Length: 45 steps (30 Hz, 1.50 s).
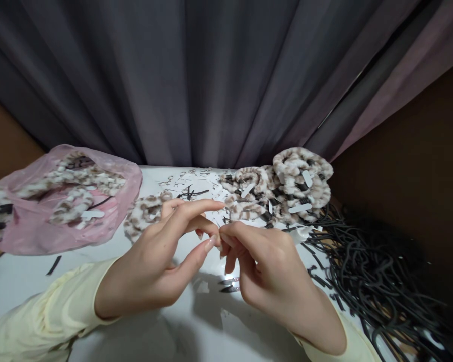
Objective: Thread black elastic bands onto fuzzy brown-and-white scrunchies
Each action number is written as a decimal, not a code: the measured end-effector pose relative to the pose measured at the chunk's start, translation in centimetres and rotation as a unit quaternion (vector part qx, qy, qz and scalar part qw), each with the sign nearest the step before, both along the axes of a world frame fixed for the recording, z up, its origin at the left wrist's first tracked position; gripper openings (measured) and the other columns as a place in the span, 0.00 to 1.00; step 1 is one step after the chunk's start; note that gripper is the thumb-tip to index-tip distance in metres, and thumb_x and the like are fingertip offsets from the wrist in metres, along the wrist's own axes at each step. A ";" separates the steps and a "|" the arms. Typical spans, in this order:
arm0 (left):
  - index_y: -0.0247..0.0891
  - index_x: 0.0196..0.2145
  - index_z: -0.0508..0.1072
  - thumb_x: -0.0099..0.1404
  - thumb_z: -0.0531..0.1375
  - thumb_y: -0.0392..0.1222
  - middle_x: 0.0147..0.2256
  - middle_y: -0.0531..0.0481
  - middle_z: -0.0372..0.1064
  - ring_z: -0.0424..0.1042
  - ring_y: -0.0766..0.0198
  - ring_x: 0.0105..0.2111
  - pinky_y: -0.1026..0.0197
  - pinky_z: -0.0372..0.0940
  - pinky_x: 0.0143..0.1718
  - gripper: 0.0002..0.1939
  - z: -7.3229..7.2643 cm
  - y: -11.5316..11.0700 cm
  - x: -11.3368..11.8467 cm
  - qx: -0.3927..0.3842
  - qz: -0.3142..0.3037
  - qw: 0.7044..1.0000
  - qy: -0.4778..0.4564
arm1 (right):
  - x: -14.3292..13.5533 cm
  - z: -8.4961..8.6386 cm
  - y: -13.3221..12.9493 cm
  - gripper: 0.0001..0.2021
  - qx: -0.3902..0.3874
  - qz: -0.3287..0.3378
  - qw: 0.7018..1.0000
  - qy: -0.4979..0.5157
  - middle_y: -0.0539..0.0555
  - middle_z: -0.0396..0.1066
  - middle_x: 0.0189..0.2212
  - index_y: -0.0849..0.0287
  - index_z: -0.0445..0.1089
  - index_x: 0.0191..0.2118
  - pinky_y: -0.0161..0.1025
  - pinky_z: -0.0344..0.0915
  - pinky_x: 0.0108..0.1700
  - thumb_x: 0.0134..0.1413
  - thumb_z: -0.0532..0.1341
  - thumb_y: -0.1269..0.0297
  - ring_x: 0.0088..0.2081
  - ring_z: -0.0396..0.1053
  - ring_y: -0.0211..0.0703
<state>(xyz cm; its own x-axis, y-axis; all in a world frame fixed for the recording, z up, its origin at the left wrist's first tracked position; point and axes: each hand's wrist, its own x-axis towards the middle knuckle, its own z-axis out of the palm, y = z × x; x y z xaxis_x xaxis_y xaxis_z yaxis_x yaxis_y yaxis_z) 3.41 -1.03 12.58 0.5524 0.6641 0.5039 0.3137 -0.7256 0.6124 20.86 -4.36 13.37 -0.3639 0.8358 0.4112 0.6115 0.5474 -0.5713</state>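
Observation:
My left hand [168, 246] and my right hand [270, 274] meet above the middle of the white table. On my left hand, the thumb and middle finger press close together at the tips, while the index finger stretches over them. Thumb and index finger of my right hand are pinched right beside those tips. Whatever sits between the fingers is too small and hidden to make out. Below my right hand, a tool with two dark pointed tips [229, 285] lies on the table, partly covered. Just beyond my left hand rests a fluffy brown-and-white ring [145, 213].
A pink plastic bag [30, 226] at left holds fluffy spotted pieces. Back right, fluffy rings [302, 163] with white tags are piled up. Black cords [377, 281] spread along the right side. Tiny metal pieces [181, 177] lie scattered at the back, before a grey curtain [219, 85].

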 end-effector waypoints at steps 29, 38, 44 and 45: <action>0.44 0.54 0.57 0.61 0.54 0.32 0.40 0.47 0.70 0.71 0.61 0.41 0.60 0.69 0.42 0.24 -0.3 -0.2 -0.2 -0.047 0.013 0.999 -0.009 | 0.1 0.1 0.2 0.09 -0.047 0.022 0.998 0.021 0.48 0.64 0.19 0.61 0.61 0.26 0.29 0.54 0.24 0.42 0.48 0.81 0.20 0.61 0.32; 0.43 0.53 0.56 0.64 0.52 0.34 0.29 0.53 0.68 0.71 0.64 0.33 0.61 0.68 0.37 0.20 0.9 0.2 -0.4 -0.147 -0.061 0.986 -0.042 | 0.9 1.1 0.5 0.11 -0.091 0.074 0.992 0.042 0.47 0.66 0.20 0.61 0.64 0.29 0.27 0.57 0.27 0.48 0.50 0.81 0.21 0.64 0.30; 0.43 0.51 0.58 0.61 0.56 0.36 0.28 0.52 0.66 0.70 0.65 0.31 0.64 0.67 0.32 0.20 1.3 1.1 -0.4 -0.258 -0.114 0.957 -0.063 | 1.4 1.7 0.4 0.10 -0.084 0.068 0.993 0.038 0.47 0.68 0.20 0.61 0.66 0.33 0.27 0.59 0.28 0.56 0.50 0.77 0.23 0.65 0.31; 0.43 0.50 0.60 0.61 0.57 0.37 0.27 0.53 0.66 0.69 0.66 0.29 0.65 0.67 0.30 0.20 1.3 1.2 -0.3 -0.273 -0.108 0.953 -0.070 | 1.4 1.6 0.4 0.09 -0.084 0.068 0.994 0.036 0.48 0.68 0.20 0.61 0.66 0.33 0.28 0.59 0.29 0.56 0.50 0.77 0.23 0.65 0.31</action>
<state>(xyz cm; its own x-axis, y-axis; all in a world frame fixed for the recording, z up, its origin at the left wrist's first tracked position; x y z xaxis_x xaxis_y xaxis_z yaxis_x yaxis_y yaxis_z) 3.06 0.21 13.88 0.6582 0.7273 0.1944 0.0809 -0.3250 0.9422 22.26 -3.94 15.00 -0.4533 0.8396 0.2992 0.4930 0.5158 -0.7006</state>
